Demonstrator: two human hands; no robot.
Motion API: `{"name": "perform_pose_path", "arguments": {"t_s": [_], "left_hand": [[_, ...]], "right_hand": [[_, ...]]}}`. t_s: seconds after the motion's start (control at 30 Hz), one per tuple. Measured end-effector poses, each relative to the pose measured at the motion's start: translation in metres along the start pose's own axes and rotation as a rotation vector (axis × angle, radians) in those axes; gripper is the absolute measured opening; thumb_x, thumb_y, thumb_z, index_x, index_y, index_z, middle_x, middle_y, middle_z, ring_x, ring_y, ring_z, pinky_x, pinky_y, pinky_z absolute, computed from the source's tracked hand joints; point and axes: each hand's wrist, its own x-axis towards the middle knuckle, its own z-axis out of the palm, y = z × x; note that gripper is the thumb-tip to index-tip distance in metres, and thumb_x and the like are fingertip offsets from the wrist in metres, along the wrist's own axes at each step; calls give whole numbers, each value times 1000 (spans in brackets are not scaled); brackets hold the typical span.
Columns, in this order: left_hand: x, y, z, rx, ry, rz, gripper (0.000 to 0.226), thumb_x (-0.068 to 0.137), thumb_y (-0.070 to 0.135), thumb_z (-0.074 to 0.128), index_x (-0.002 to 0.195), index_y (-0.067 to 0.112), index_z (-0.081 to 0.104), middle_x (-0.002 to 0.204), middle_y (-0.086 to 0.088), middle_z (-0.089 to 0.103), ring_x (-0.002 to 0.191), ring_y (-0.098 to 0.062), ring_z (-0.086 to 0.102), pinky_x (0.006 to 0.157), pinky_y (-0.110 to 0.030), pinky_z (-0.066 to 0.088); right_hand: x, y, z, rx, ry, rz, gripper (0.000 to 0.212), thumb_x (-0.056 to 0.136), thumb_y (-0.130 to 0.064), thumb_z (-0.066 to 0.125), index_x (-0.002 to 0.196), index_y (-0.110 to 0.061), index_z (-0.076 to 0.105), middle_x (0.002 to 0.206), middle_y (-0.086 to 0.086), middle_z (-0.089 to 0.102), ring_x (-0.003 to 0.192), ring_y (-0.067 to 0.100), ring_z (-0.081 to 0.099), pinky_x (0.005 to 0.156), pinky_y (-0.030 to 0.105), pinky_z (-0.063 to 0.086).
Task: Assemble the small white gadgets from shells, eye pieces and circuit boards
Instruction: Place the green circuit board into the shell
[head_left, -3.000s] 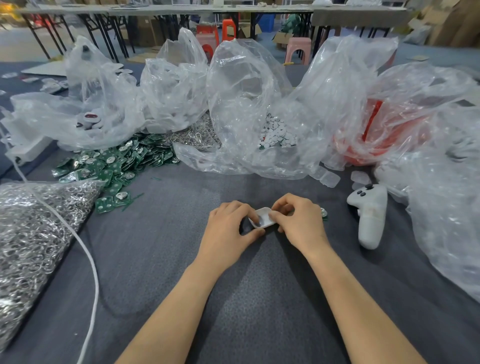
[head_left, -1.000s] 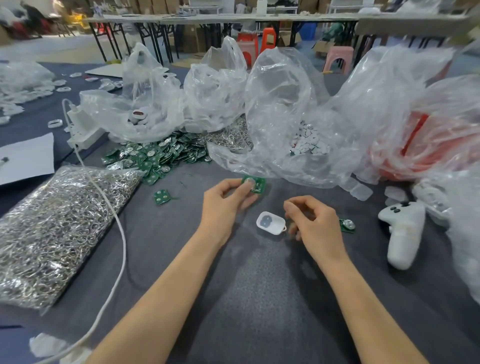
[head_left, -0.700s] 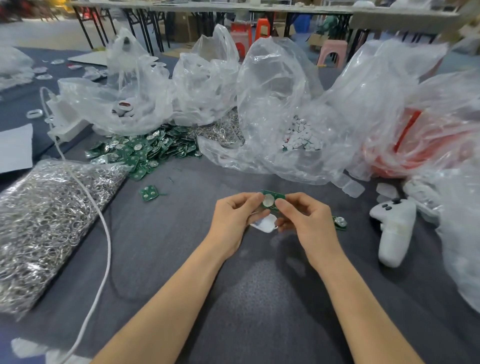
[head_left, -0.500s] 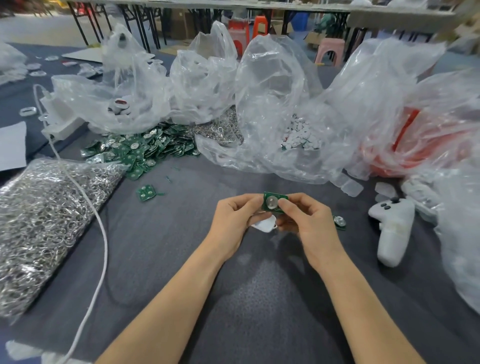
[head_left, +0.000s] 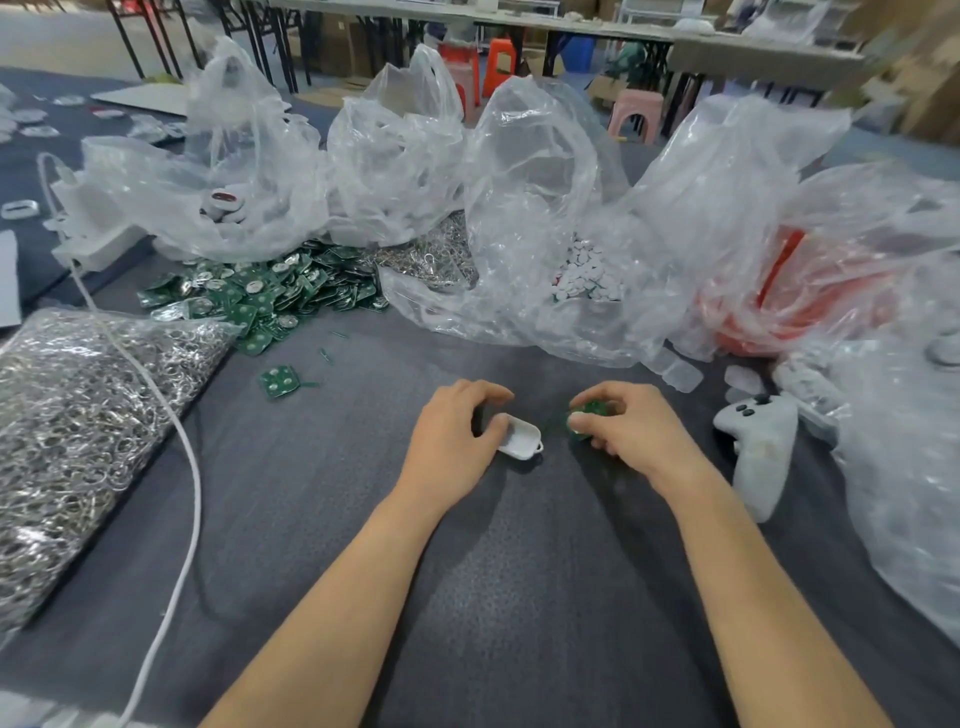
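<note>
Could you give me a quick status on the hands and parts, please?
Left hand holds white shell on the table. Right hand pinches circuit board beside it, not yet fitted. Nothing between them; game controller lies off right.

A: The small green circuit board (head_left: 589, 410) in the right hand (head_left: 634, 431) is blurred, and curled fingers cover most of it.
B: The left hand (head_left: 457, 441) hides the left end of the white plastic shell (head_left: 519, 439).
A: The clear bag of silver metal rings (head_left: 78, 426) runs off the left edge.
B: The small white pieces (head_left: 587, 275) in the middle clear bag are too small to tell.
</note>
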Motion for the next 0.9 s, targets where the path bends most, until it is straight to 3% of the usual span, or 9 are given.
{"name": "perform_pose_path", "arguments": {"t_s": [0.07, 0.23, 0.37, 0.5, 0.73, 0.9], "left_hand": [[1, 0, 1, 47, -32, 17, 23, 89, 19, 62, 111, 23, 66, 105, 5, 65, 102, -15, 52, 82, -19, 32], [1, 0, 1, 107, -58, 40, 21, 87, 18, 62, 107, 24, 68, 104, 5, 65, 106, -17, 50, 86, -24, 32], [0, 1, 1, 102, -62, 34, 19, 89, 20, 61, 106, 24, 68, 105, 6, 64, 108, -18, 50, 91, -31, 35], [1, 0, 3, 95, -49, 34, 19, 88, 19, 62, 104, 24, 69, 104, 4, 65, 107, -19, 50, 90, -32, 36], [1, -2, 6, 99, -42, 33, 19, 87, 19, 61, 103, 25, 69, 101, 4, 65, 105, -18, 49, 83, -27, 31], [0, -1, 6, 88, -45, 23, 18, 88, 23, 61, 104, 26, 68, 102, 6, 64, 106, -19, 50, 86, -29, 34]], "right_hand": [[6, -10, -1, -179, -59, -5, 12, 76, -17, 78, 82, -22, 69, 72, -1, 67, 42, 1, 55, 47, 14, 40], [19, -35, -6, -424, -152, 83, 22, 74, -18, 81, 81, -8, 63, 67, 7, 64, 54, 15, 58, 52, 23, 44], [20, -49, -4, -599, -195, 90, 32, 79, -20, 77, 99, 3, 68, 88, 19, 72, 73, 26, 67, 70, 31, 52], [21, -54, -3, -649, -227, 96, 36, 81, -21, 76, 107, 1, 66, 100, 17, 71, 92, 29, 68, 82, 35, 52], [16, -55, 0, -740, -180, 68, 33, 81, -22, 76, 104, -1, 66, 83, 11, 62, 74, 23, 57, 52, 24, 38], [13, -58, 0, -742, -168, 80, 30, 81, -20, 75, 102, -2, 65, 82, 10, 62, 77, 24, 58, 55, 26, 39]]}}
